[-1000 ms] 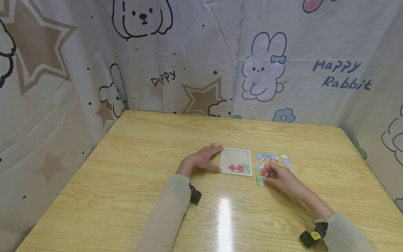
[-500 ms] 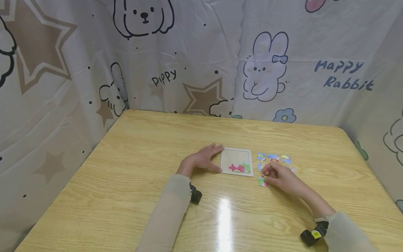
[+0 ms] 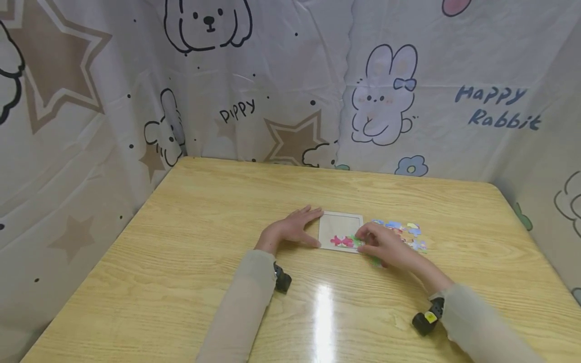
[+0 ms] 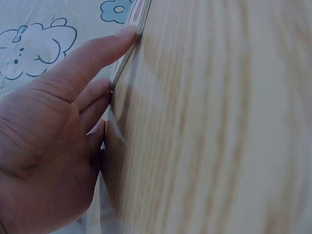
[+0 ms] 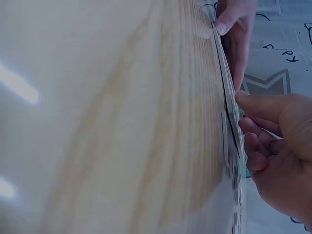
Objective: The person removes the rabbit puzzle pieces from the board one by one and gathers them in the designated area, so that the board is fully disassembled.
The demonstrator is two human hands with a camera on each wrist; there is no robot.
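A shallow square puzzle tray [image 3: 338, 224] with a pale rim lies on the table. Along its near edge sit pink jigsaw pieces [image 3: 340, 241] and a green one [image 3: 355, 240] in the right corner. My left hand [image 3: 295, 227] rests against the tray's left side, thumb at the near corner and fingers at the far one. My right hand [image 3: 386, 244] is at the tray's near right corner, thumb and index finger close to the green piece, other fingers curled. In the right wrist view, its thumb [image 5: 261, 104] reaches the rim. I cannot tell whether it pinches a piece.
Several loose jigsaw pieces [image 3: 414, 229] lie right of the tray, partly hidden behind my right hand. A green and red piece [image 3: 378, 262] shows below that hand. The wooden table [image 3: 227, 212] stretches around; a printed curtain [image 3: 290, 75] hangs behind it.
My right hand has moved left from the loose pieces to the tray's near right corner. My left hand has stayed at the tray's left side.
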